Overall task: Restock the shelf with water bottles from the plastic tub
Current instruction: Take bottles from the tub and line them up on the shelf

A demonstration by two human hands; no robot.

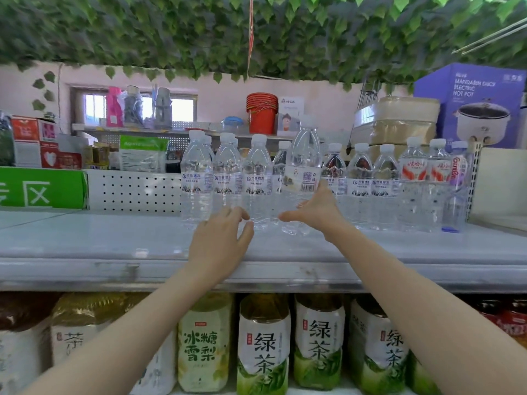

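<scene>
— Desk: Where did you have the water bottle (302,166)?

— Photographer: On the top shelf (114,243), middle of frame, just nearer than the row of bottles (228,178) along the back. Your right hand (315,213) lay spread against it: fingers straight up its right side, thumb stretched left across its lower body, nothing curled round.

— Desk: And your left hand (219,243)?

— Photographer: Just left of it, fingers loosely bent, holding nothing, fingertips near the bases of the row. Green tea bottles (263,346) stood on the shelf below you; a purple hot pot box (470,89) sat far right.
</scene>
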